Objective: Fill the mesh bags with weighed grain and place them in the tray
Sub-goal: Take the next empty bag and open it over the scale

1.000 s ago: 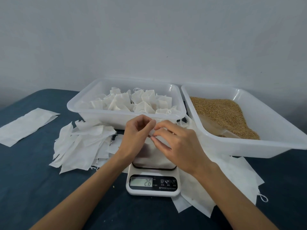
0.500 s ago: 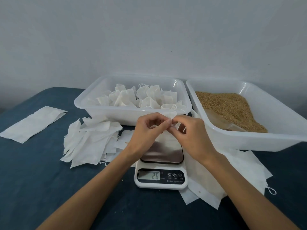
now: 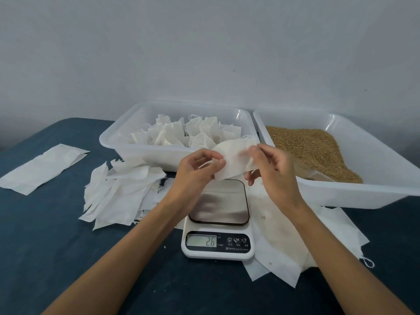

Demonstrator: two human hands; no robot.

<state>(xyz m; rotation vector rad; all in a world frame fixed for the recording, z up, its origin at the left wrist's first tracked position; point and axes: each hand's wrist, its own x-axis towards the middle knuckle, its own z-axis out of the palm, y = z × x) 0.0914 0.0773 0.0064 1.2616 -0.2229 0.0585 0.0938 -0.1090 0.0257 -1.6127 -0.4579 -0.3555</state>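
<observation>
The left hand [image 3: 200, 165] and the right hand [image 3: 271, 165] each pinch an end of one mesh bag [image 3: 234, 160], holding it in the air just above the scale [image 3: 218, 223]. Behind the scale, the tray [image 3: 127, 135] holds filled bags; right of the scale stands the grain bin [image 3: 363, 194]. Empty bags [image 3: 120, 192] lie left of the scale on the desk [image 3: 45, 235].

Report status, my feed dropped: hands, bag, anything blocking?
Both hands, left and right, pinch one mesh bag above the scale. Bag off the platform, not in the tray. Nothing blocking.
</observation>
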